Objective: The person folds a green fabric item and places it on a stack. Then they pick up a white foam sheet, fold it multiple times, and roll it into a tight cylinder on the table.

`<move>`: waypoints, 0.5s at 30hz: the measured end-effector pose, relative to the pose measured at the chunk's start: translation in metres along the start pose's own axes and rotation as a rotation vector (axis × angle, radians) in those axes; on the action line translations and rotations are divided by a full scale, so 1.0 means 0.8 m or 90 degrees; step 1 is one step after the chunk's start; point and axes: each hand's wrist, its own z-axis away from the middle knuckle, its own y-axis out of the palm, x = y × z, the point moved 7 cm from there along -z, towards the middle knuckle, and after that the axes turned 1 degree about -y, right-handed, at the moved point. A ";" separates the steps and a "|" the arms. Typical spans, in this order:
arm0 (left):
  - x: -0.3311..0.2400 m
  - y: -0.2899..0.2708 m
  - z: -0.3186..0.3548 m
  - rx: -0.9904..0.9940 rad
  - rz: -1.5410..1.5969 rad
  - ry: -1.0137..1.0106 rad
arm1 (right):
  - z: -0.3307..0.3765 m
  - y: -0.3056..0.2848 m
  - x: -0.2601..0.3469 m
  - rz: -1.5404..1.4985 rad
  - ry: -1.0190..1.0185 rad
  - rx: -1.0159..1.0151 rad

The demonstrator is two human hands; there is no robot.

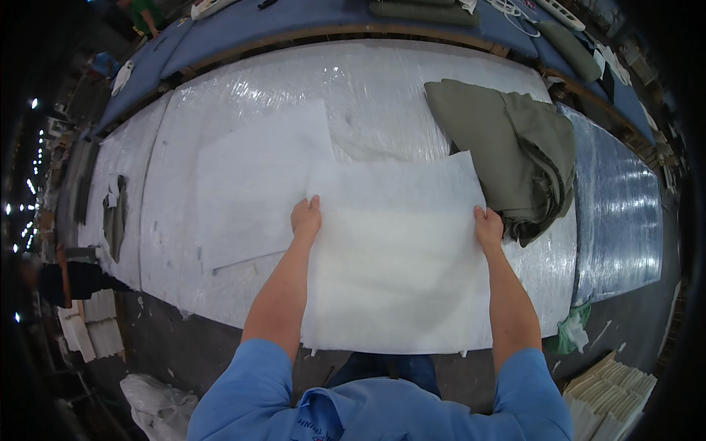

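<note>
A white, slightly see-through sheet of padding [397,272] spreads in front of me over the near edge of the plastic-wrapped table [390,88]. My left hand [306,218] pinches its left edge, thumb on top. On the opposite edge my right hand [488,226] grips the same sheet the same way. Another white sheet [257,169] lies flat on the table to the left, partly behind the held one. Folded olive-green fabric [507,154] is heaped just beyond my right hand, its layered edges toward the right.
Blue padded tables [309,18] run along the far side, with rolled olive fabric [426,11] on top. A small olive piece [115,220] lies at the left. Stacked pale sheets [610,397] stand low right, a clear plastic bag [156,400] low left. Another person [143,16] is at the far left.
</note>
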 end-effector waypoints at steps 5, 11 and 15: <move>0.020 0.011 0.001 -0.127 0.054 -0.002 | -0.002 0.005 -0.033 -0.132 0.051 -0.037; 0.036 0.014 -0.006 -0.098 0.106 -0.041 | -0.009 0.024 -0.065 -0.232 0.173 -0.022; 0.040 0.018 -0.011 -0.105 0.147 0.003 | -0.012 0.026 -0.085 -0.270 0.175 -0.020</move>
